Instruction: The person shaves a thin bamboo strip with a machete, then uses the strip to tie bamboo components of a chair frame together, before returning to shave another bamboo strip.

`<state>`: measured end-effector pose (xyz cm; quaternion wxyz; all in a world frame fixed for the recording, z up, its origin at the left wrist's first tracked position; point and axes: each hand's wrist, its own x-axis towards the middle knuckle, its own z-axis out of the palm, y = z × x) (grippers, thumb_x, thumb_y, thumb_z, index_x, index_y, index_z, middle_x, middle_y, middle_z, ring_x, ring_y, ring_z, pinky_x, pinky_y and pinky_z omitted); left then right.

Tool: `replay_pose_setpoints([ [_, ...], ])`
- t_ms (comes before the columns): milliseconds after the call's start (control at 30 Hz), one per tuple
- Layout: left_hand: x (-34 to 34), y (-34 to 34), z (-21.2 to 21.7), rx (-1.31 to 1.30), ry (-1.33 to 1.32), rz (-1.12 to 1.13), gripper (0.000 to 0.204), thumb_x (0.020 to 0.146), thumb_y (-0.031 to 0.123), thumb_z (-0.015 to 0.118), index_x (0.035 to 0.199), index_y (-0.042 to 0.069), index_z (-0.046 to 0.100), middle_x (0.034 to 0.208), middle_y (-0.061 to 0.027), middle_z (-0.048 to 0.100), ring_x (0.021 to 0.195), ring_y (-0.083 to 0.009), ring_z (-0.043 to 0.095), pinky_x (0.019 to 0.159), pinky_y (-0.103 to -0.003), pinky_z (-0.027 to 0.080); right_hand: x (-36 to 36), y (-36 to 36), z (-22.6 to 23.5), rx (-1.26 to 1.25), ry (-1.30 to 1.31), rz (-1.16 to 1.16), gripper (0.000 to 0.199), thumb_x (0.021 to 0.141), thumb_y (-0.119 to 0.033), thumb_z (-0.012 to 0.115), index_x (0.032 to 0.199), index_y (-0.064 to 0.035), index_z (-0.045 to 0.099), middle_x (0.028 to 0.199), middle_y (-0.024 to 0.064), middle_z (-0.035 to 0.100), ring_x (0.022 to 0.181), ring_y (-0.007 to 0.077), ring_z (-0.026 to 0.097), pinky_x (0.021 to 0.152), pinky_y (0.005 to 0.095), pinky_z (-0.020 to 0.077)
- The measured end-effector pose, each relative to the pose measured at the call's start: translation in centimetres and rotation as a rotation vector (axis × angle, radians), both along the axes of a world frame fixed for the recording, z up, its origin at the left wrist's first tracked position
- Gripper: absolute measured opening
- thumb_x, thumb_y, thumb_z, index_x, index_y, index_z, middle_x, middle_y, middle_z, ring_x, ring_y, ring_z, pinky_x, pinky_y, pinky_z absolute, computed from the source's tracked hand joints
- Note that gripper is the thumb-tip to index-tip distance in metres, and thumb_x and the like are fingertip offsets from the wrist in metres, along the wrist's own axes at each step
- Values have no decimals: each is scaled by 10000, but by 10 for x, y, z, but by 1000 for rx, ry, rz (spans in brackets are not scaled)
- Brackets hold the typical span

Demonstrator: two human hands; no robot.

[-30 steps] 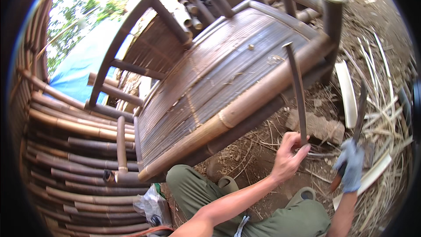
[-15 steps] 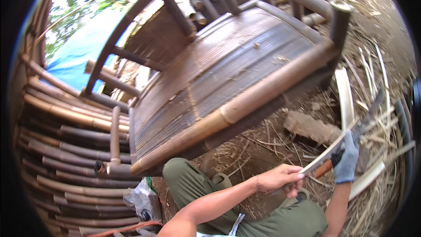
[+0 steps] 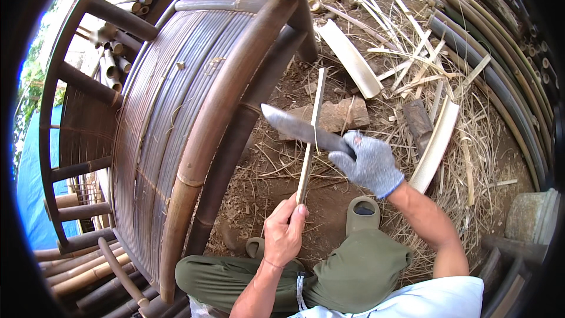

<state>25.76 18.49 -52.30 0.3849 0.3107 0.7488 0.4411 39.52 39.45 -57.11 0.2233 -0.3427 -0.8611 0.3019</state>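
My bare left hand [image 3: 283,229] grips the lower end of a narrow bamboo strip [image 3: 305,172], which points up and away from me. In a grey knitted glove, my right hand [image 3: 371,162] is closed around the handle of a machete [image 3: 303,128]; the fingers hide most of that handle. The blade crosses the strip at its upper part, touching it, with its tip to the left. A thin curl of shaving [image 3: 316,140] hangs by the strip where the blade meets it. Beyond the blade, a rough wooden block [image 3: 347,114] lies on the ground.
A dark bamboo bench [image 3: 194,100] stands close on the left. Split bamboo pieces [image 3: 353,59] and heaped shavings [image 3: 471,159] cover the ground ahead and right. Long bamboo poles [image 3: 482,65] line the far right, near a pale container [image 3: 529,215]. More poles [image 3: 88,277] lie at lower left.
My view has swung to the right, so the bench now sits further left. The strip has turned to point away from me, and the machete blade now lies across it, pointing left.
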Motion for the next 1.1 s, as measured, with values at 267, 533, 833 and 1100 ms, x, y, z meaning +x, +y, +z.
replay_pose_setpoints([
  [267, 3, -43, 16, -52, -212, -31, 375, 1048, 149, 547, 1378, -28, 570, 811, -25, 606, 542, -44, 485, 452, -191, 396, 27, 92, -22, -163, 13, -343, 591, 1008, -575, 505, 837, -23, 627, 667, 171, 616, 538, 281, 612, 467, 361, 483],
  [533, -4, 31, 15, -19, -620, 123, 491, 1084, 263, 489, 1519, 43, 430, 693, -28, 563, 430, -41, 409, 365, -202, 358, 11, -37, 11, -29, 77, 202, 545, 865, -639, 672, 820, -100, 605, 688, 153, 622, 629, 366, 660, 564, 444, 526],
  [833, 21, -10, 21, -70, -552, 14, 457, 1078, 202, 511, 1502, 36, 466, 652, 12, 542, 481, -20, 415, 428, -191, 338, 36, 57, -17, 18, -19, -212, 458, 990, -499, 591, 911, -51, 640, 658, 190, 640, 604, 364, 680, 528, 459, 520],
  [1100, 15, -10, 14, -66, -492, -57, 472, 1072, 242, 533, 1487, 24, 479, 624, -3, 546, 437, -25, 388, 388, -192, 310, 51, 29, -6, -49, 41, 27, 524, 966, -567, 572, 915, -53, 654, 671, 125, 604, 625, 312, 639, 568, 405, 520],
])
